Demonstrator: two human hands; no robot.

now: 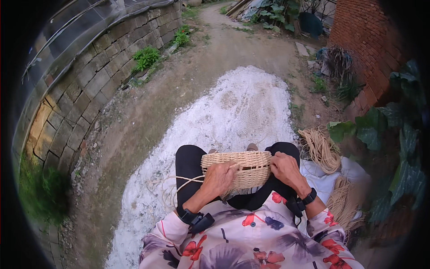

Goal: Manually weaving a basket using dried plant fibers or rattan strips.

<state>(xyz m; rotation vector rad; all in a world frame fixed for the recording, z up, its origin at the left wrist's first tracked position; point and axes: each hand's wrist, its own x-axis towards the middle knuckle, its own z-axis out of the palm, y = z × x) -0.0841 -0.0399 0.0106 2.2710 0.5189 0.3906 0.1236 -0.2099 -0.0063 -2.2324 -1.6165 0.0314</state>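
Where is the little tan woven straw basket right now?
In the head view, the tan woven straw basket rests on the person's lap, between the left hand and right hand.

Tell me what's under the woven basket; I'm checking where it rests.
The basket lies on the person's lap, on black trousers. Both hands, left and right, grip it. Its underside is hidden.

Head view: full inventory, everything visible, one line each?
basket: 1, tan woven, on the lap between both hands
loose strands: several, pale tan, trailing left of the basket
fibre bundles: 2, tan, on the ground at right
white cloth: 1, under the bundles
white patch: 1, on the dirt path ahead
stone wall: 1, grey-brown, left
brick wall: 1, red, right
leafy plant: green, right edge
left hand: on the basket front
right hand: gripping the basket's right end
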